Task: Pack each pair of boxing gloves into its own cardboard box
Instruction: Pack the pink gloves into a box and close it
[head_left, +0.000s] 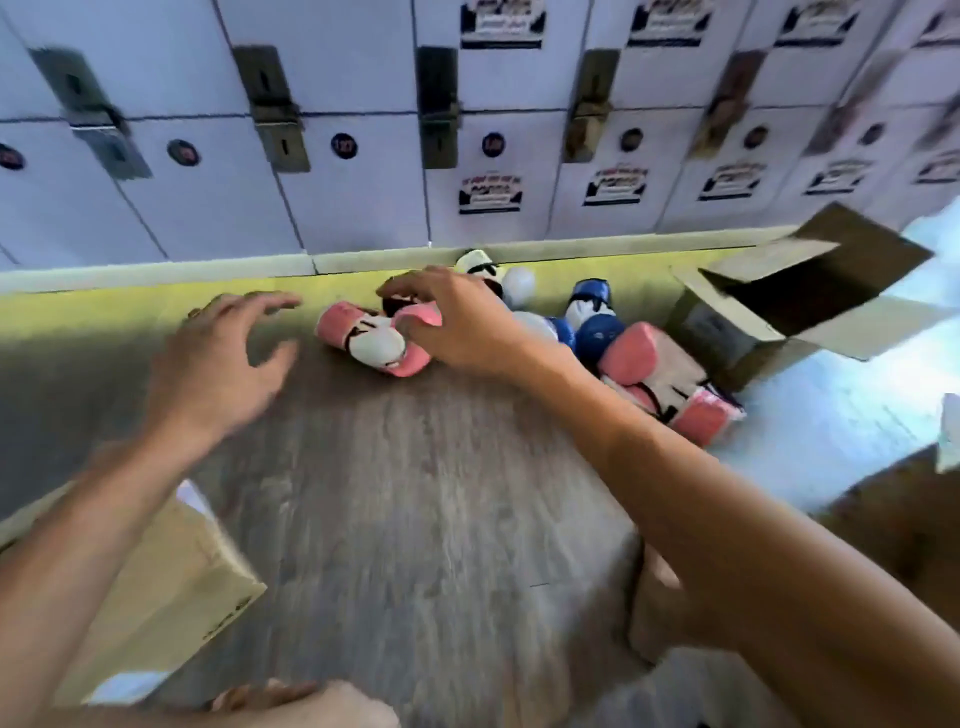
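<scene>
Brown cardboard boxes lie on the grey wood-grain floor (415, 493): we count one open box (779, 317) on its side at right, its dark inside showing nothing we can make out, and one (171, 587) at lower left. Padded pink-and-white boxing gloves (374, 338) lie by the locker wall (363, 208), with white (498, 275), blue (592, 322) and another pink pair (660, 384). Our right hand (457, 322) curls onto the near pink glove; our left hand (223, 358) hovers spread, empty.
</scene>
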